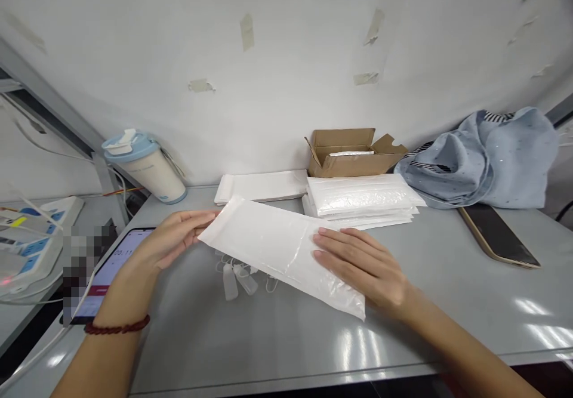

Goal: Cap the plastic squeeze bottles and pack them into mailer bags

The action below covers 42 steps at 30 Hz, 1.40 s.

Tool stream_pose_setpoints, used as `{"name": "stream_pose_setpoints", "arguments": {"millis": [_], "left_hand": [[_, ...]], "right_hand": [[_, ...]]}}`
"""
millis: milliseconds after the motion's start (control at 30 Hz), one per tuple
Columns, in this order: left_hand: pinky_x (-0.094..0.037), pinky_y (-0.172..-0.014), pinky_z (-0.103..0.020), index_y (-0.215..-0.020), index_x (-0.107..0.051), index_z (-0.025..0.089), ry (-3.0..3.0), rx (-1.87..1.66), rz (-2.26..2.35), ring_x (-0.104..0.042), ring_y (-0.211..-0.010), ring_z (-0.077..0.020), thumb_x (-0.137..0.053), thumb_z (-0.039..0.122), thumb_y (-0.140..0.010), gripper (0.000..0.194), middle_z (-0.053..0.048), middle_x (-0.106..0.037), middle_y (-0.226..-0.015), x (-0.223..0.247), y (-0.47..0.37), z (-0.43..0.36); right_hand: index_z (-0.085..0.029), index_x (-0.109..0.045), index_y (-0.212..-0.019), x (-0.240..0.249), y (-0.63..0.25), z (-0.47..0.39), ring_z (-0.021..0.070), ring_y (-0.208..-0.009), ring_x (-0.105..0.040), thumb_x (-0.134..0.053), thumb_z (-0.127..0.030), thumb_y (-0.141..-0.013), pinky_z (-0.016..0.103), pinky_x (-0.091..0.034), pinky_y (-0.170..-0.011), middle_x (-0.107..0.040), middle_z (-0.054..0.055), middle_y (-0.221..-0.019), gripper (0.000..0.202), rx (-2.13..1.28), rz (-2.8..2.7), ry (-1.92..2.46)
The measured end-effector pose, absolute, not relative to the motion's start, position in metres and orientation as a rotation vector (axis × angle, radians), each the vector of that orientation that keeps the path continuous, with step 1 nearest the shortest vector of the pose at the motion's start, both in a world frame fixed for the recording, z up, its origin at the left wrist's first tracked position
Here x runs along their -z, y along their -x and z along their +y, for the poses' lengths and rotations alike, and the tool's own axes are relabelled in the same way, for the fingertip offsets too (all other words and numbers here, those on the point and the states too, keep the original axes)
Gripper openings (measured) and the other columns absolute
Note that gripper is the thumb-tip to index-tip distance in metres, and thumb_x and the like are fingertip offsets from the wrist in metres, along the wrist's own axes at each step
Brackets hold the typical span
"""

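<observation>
A white padded envelope (273,237) lies slantwise between my two hands, a little above the grey table. My left hand (179,237) pinches its upper left end at the edge. On its right part rest the fingers of my right hand (362,261), laid over the top with the thumb hidden. Several small white tags with loops of string (230,281) show from under the envelope's lower edge. Behind it are a stack of padded envelopes (362,198) and a flatter white stack (268,184).
An open cardboard box (353,164) stands by the wall, beside a light blue cloth bag (501,159) and a dark phone (499,237). At left are a tumbler (147,168), a lit phone (120,255) and a power strip (45,237) with cables.
</observation>
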<state>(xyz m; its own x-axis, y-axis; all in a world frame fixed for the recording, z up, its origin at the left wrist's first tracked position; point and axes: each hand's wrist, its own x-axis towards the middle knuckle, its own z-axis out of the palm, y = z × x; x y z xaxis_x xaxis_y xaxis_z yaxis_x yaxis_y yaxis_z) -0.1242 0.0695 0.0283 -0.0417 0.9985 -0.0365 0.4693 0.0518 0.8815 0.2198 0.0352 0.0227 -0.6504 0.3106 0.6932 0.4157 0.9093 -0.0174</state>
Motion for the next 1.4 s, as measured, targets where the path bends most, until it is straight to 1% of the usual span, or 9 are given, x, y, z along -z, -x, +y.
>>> {"name": "stream_pose_setpoints", "arguments": {"millis": [267,400,533,667,833,933,1167,1300,1400], "left_hand": [[-0.047,-0.05,-0.019,-0.082,-0.074,0.018,-1.094,-0.764,1.546,-0.063,-0.058,-0.0147,-0.068,0.027,-0.069,0.017,-0.003,-0.073,-0.068,-0.031,0.119,0.066],[-0.047,-0.053,-0.018,-0.083,-0.074,0.019,-1.017,-0.727,1.512,-0.063,-0.059,-0.0134,-0.069,0.022,-0.068,0.016,0.0,-0.073,-0.068,-0.029,0.113,0.065],[-0.046,-0.056,-0.018,-0.087,-0.074,0.018,-0.989,-0.698,1.459,-0.063,-0.062,-0.0134,-0.069,0.021,-0.069,0.018,0.0,-0.073,-0.069,-0.027,0.101,0.06],[-0.044,-0.055,-0.019,-0.089,-0.073,0.016,-0.98,-0.684,1.387,-0.061,-0.06,-0.0125,-0.067,0.019,-0.07,0.02,0.0,-0.071,-0.069,-0.024,0.081,0.054],[-0.043,-0.055,-0.02,-0.097,-0.068,0.014,-0.931,-0.709,1.317,-0.059,-0.058,-0.0114,-0.064,0.022,-0.074,0.024,0.0,-0.069,-0.068,-0.023,0.051,0.041],[-0.043,-0.055,-0.021,-0.103,-0.064,0.014,-0.921,-0.688,1.268,-0.06,-0.058,-0.0123,-0.063,0.022,-0.074,0.029,0.0,-0.067,-0.067,-0.025,0.04,0.032],[-0.046,-0.063,-0.024,-0.111,-0.058,0.019,-1.002,-0.5,1.007,-0.063,-0.073,-0.0164,-0.066,0.017,-0.072,0.04,0.001,-0.067,-0.076,-0.027,0.032,0.02],[-0.041,-0.055,-0.021,-0.08,-0.062,0.016,-1.179,-0.518,1.107,-0.057,-0.064,-0.0131,-0.059,0.02,-0.074,0.007,0.003,-0.062,-0.07,-0.025,0.019,0.013],[-0.035,-0.045,-0.02,-0.067,-0.058,0.016,-1.29,-0.433,1.283,-0.053,-0.05,-0.0116,-0.053,0.019,-0.074,0.009,0.004,-0.055,-0.056,-0.021,0.009,0.006]], "right_hand": [[-0.016,-0.035,-0.141,-0.021,-0.227,0.042,0.0323,-0.141,-0.011,-0.062,-0.021,-0.081,0.054,-0.029,-0.108,-0.022,0.019,-0.151,0.066,-0.265,-2.755,0.731],[-0.016,-0.007,-0.149,-0.018,-0.228,0.041,0.0432,-0.139,0.003,-0.079,-0.057,-0.053,0.065,-0.012,-0.106,0.001,0.021,-0.154,0.126,-0.698,-2.86,0.703],[-0.021,0.015,-0.147,-0.022,-0.227,0.036,0.0412,-0.139,0.002,-0.084,-0.06,-0.034,0.062,-0.002,-0.107,0.003,0.021,-0.154,0.155,-1.06,-2.885,0.442],[-0.022,0.013,-0.147,-0.022,-0.221,0.032,0.0394,-0.14,-0.001,-0.083,-0.059,-0.04,0.06,-0.006,-0.108,0.002,0.02,-0.154,0.148,-1.138,-2.866,0.421],[-0.017,0.013,-0.147,-0.004,-0.203,0.022,0.0378,-0.138,0.016,-0.068,-0.059,-0.068,0.064,-0.007,-0.107,0.013,0.023,-0.152,0.121,-0.728,-2.77,0.818],[-0.016,0.011,-0.147,0.0,-0.197,0.016,0.0349,-0.139,0.016,-0.063,-0.04,-0.079,0.063,-0.009,-0.107,0.013,0.022,-0.153,0.103,-0.614,-2.776,0.9],[-0.01,0.001,-0.146,-0.008,-0.196,0.01,0.0402,-0.139,0.001,-0.06,-0.024,-0.065,0.067,-0.009,-0.105,-0.01,0.026,-0.147,0.103,-0.565,-2.744,0.915],[-0.011,-0.011,-0.144,-0.008,-0.194,0.009,0.0382,-0.128,-0.024,-0.057,-0.018,-0.059,0.061,-0.026,-0.102,-0.025,0.021,-0.138,0.097,-0.563,-2.658,0.891],[-0.012,-0.017,-0.142,-0.006,-0.193,0.01,0.0333,-0.119,-0.034,-0.055,-0.015,-0.059,0.054,-0.034,-0.098,-0.034,0.018,-0.133,0.091,-0.514,-2.6,0.827]]}}
